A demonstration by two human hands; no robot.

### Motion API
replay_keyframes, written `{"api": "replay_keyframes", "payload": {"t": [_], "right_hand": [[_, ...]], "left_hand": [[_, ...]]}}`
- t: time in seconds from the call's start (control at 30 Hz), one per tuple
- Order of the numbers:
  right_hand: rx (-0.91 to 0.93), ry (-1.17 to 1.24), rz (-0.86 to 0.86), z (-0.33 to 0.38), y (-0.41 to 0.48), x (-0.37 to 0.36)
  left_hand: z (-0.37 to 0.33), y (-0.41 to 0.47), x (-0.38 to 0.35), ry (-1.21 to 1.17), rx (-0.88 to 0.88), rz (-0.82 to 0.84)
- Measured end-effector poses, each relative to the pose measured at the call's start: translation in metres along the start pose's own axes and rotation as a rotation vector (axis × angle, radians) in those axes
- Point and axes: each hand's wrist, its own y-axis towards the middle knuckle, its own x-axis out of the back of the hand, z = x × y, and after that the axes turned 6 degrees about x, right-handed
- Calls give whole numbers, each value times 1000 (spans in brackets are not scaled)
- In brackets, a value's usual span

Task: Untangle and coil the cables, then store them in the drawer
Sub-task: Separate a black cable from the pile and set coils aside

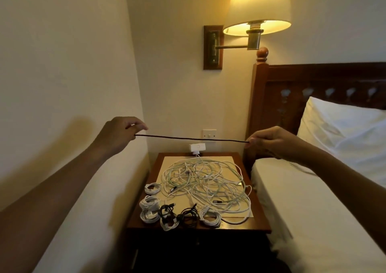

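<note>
A black cable [192,139] is stretched taut and level in the air above the nightstand [259,220]. My left hand [120,133] pinches its left end, and my right hand [269,140] pinches the right end. Below, a big tangle of white and pale green cables [208,182] covers a beige mat [167,164]. Along the nightstand's front and left edges lie several coiled bundles: white coils [149,204], black coils [189,215] and another white coil [210,218]. No drawer is clearly visible in the dark front below the top.
A white charger block [197,147] stands at the nightstand's back edge, under a wall switch [209,133]. A lit wall lamp [258,11] hangs above. The bed [313,210] with a pillow [344,130] and wooden headboard [313,88] is close on the right; a wall [62,63] is close on the left.
</note>
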Motion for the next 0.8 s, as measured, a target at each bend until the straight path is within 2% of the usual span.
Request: {"api": "replay_keyframes", "payload": {"t": [0.07, 0.13, 0.23, 0.37, 0.4, 0.47, 0.53, 0.6, 0.7, 0.77, 0.8], "right_hand": [[-82, 27, 17, -11, -11, 6], [-147, 41, 63, -21, -22, 11], [-172, 197, 131, -21, -35, 6], [-180, 276, 212, -11, -33, -14], [-198, 231, 235, -8, -33, -19], [-222, -53, 255, -14, -31, -27], [-292, -367, 173, -32, -28, -31], [-398, -478, -6, -58, -26, -33], [-516, -576, -133, -80, -23, -43], [-524, -575, -150, -83, -18, -53], [-523, -544, -120, -81, -17, -56]], "left_hand": [[2, -6, 2, -115, 50, 141], [8, -5, 5, -97, 17, 189], [22, -1, 0, 125, -23, 43], [33, 3, -11, 143, 15, -205], [31, 3, -12, 119, 23, -232], [23, -1, -10, 80, 37, -209], [9, -11, -7, 133, 22, -55], [-9, -28, -5, 155, -17, 195], [-33, -53, -6, -107, 25, 575], [-40, -59, -4, -340, 37, 700], [-42, -59, -2, -423, 28, 708]]}}
